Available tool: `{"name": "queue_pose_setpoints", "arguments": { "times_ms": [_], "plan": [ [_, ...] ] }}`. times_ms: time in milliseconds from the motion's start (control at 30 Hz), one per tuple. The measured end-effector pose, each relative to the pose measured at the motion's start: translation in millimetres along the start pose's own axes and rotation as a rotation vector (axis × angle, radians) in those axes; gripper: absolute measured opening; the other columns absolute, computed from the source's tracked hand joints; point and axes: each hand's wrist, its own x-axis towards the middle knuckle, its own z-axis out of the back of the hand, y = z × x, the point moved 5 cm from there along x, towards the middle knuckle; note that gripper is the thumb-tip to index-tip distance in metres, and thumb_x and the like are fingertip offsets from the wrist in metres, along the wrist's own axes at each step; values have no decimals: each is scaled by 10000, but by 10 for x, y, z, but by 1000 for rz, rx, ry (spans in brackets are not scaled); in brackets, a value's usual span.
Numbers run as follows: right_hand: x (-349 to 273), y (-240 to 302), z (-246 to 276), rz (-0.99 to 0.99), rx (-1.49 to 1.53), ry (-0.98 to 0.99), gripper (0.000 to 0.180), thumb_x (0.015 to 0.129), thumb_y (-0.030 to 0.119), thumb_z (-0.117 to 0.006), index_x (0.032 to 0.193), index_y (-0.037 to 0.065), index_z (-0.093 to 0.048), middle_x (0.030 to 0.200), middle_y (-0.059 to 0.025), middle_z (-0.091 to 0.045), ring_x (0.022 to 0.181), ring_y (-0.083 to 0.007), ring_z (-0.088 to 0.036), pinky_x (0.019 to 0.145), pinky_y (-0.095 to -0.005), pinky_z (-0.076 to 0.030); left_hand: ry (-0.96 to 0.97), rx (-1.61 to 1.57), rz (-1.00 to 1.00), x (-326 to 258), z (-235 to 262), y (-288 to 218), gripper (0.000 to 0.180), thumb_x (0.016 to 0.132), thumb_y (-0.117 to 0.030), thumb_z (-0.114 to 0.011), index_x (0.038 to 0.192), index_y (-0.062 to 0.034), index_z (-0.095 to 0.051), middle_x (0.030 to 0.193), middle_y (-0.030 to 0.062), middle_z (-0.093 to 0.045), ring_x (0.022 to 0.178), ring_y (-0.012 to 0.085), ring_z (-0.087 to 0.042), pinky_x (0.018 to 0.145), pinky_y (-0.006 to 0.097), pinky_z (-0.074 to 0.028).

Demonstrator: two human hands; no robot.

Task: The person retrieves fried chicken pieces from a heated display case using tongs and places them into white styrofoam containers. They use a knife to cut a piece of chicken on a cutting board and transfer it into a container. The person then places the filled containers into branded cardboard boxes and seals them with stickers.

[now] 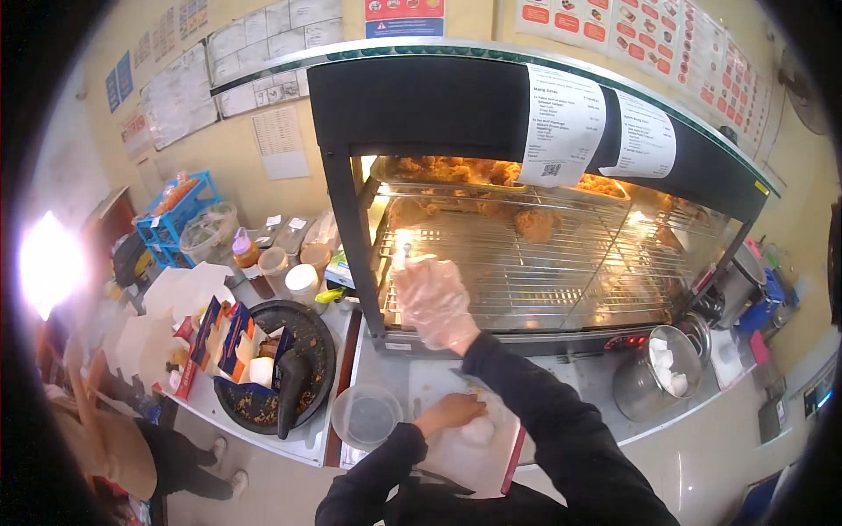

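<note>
My right hand (434, 302), in a clear plastic glove, is raised at the left front of a lit food warmer cabinet (535, 337), close to its glass and a small knob. Glare and the loose glove blur its fingers. Low at the front, my bare left hand (452, 414) lies with fingers stretched out over an open white carton (465, 462) with a red edge. Beside those fingers, a white round bundle (478, 431) rests in the carton. Fried chicken pieces (535, 224) lie on the wire racks behind the glass.
Left of my hands stand an empty clear plastic tub (367, 416) and a black stone mortar (324, 368) with a pestle (292, 394) and filled cartons (232, 346). A steel pot (645, 386) holding white bundles stands right. Another person (132, 447) is at far left.
</note>
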Motion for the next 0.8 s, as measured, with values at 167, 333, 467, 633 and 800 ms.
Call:
{"name": "queue_pose_setpoints", "arguments": {
  "times_ms": [167,333,467,633,800],
  "plan": [
    [-444,-444,200,-167,-133,-117,207,804,160,-654,1004,134,-608,937,-64,-588,932,-249,-583,770,-426,-458,-122,-35,94,-297,117,168,271,999,-283,-481,1068,-97,-665,1043,142,-668,914,365,-663,769,481,-523],
    [-990,-965,216,-381,-20,-361,182,809,61,-640,982,104,-602,954,-99,-590,919,-309,-584,763,-431,-490,-39,-81,348,-689,658,137,256,989,-228,-479,1065,-60,-657,1048,160,-687,894,391,-658,780,494,-515],
    [-1236,-1203,306,-540,-50,-350,140,842,30,-612,967,86,-582,964,-97,-596,909,-319,-579,799,-442,-472,-276,-150,376,-1218,906,72,236,980,-186,-494,1082,-44,-651,970,196,-691,856,413,-651,769,500,-507],
    [-1361,-1048,290,-660,-295,-513,123,828,47,-626,940,85,-591,929,-98,-597,868,-319,-566,785,-453,-446,-267,-329,777,-1754,1184,-288,272,999,-198,-499,1152,-22,-638,904,256,-664,839,438,-643,741,498,-498],
    [-787,-505,56,-453,135,-539,99,845,82,-638,938,86,-603,908,-105,-604,894,-322,-584,825,-447,-461,-498,-417,881,-2315,1244,-625,309,1021,-207,-503,1220,-3,-622,933,258,-681,873,390,-684,782,428,-514]
  ]
}}
